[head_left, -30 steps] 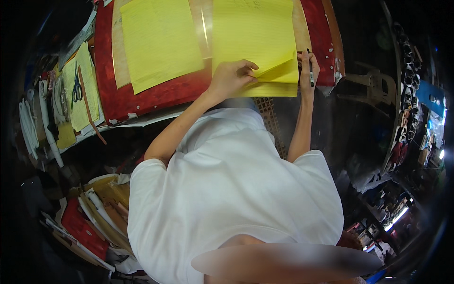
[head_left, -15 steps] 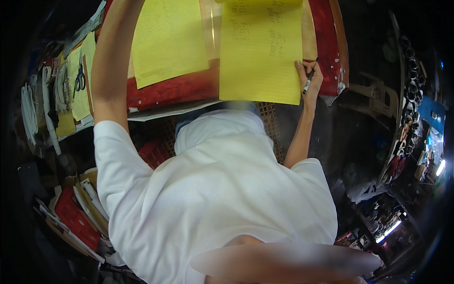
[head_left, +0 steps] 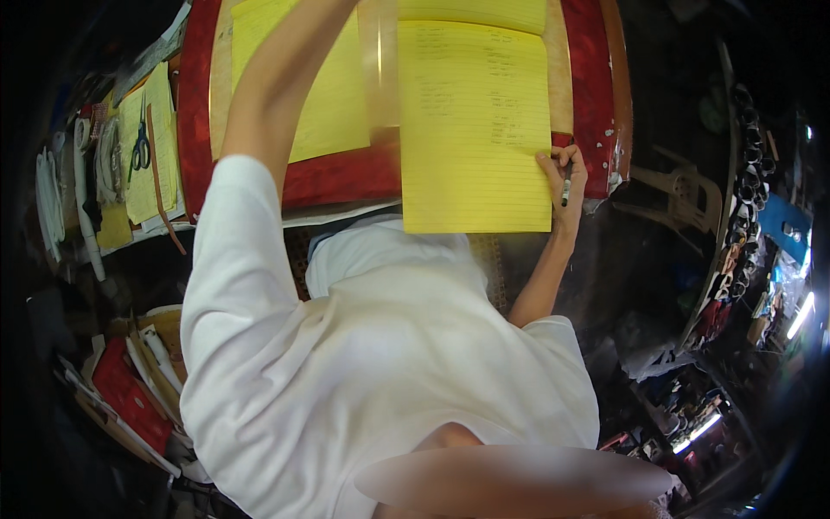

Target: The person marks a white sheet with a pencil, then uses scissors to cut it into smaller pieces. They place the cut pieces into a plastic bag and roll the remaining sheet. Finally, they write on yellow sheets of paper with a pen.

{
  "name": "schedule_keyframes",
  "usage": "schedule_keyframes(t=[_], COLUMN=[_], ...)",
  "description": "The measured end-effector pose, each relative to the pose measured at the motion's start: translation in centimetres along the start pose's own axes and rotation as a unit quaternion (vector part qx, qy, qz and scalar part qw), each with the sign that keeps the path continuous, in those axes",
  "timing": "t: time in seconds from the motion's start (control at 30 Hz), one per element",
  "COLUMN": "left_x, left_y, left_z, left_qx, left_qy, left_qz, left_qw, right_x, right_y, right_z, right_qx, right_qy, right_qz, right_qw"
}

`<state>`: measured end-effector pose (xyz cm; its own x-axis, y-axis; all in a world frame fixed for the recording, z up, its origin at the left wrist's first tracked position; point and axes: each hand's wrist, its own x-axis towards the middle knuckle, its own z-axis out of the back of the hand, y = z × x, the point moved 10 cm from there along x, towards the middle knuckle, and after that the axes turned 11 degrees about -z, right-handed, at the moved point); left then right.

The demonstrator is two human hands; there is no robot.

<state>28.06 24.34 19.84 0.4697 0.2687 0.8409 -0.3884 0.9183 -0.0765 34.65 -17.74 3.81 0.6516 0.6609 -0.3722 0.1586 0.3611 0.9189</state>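
A pad of yellow lined paper (head_left: 471, 177) with columns of handwriting reaches past the table's near edge toward my lap. My right hand (head_left: 565, 173) is at its right edge, fingers closed around a pen (head_left: 566, 189), with the thumb by the paper. Beyond a crease at the top, another part of the yellow paper continues to the picture's upper edge. My left forearm (head_left: 281, 73) stretches over a second yellow sheet (head_left: 337, 117) and leaves at the top, so my left hand is out of sight.
The table (head_left: 333, 177) has a red cover. At the left, scissors (head_left: 140, 151) lie on yellow papers beside white rolls (head_left: 84, 199). Folders and papers (head_left: 130, 389) stand at the lower left. A plastic chair (head_left: 687, 195) is to the right, near a rack of dark items (head_left: 748, 164).
The yellow pad has come nearer to me, showing the crease at its top. My left arm has swung to the right. My right hand still holds the pen, now tilted differently.
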Motion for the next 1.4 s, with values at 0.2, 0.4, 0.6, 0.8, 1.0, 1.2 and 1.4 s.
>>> schedule_keyframes(t=[0.2, 0.4, 0.6, 0.8, 1.0, 1.2, 1.4], left_x=[-18.2, -21.9, -21.6, -20.4, -10.4, -10.4, -10.8], left_y=[-26.6, -29.9, -28.5, -19.7, 5.3, 7.0, 4.7], left_z=[8.4, 12.3, 12.5, 10.6, 13.1, 7.2, 3.0], left_qx=[-0.421, -0.378, -0.416, -0.336, -0.23, -0.28, -0.369], left_qy=[0.363, 0.32, 0.271, 0.429, 0.277, 0.354, 0.438], left_qz=[-0.028, -0.012, 0.045, 0.102, 0.295, 0.207, 0.069], left_qw=[0.831, 0.869, 0.867, 0.832, 0.885, 0.868, 0.817], right_x=[0.2, -0.7, -0.7, 0.1, 0.2, 3.6, 13.8], right_y=[-0.7, 0.4, 1.0, 0.1, 0.0, 9.3, 11.3], right_z=[-0.1, -2.1, -3.2, -1.2, 0.5, -2.4, -11.9], right_qx=[0.159, 0.081, 0.108, 0.025, -0.038, -0.332, -0.088], right_qy=[0.036, 0.105, 0.1, 0.041, 0.026, -0.135, 0.146], right_qz=[-0.02, 0.044, 0.067, 0.029, 0.014, 0.228, 0.274], right_qw=[0.986, 0.99, 0.987, 0.998, 0.999, 0.906, 0.946])
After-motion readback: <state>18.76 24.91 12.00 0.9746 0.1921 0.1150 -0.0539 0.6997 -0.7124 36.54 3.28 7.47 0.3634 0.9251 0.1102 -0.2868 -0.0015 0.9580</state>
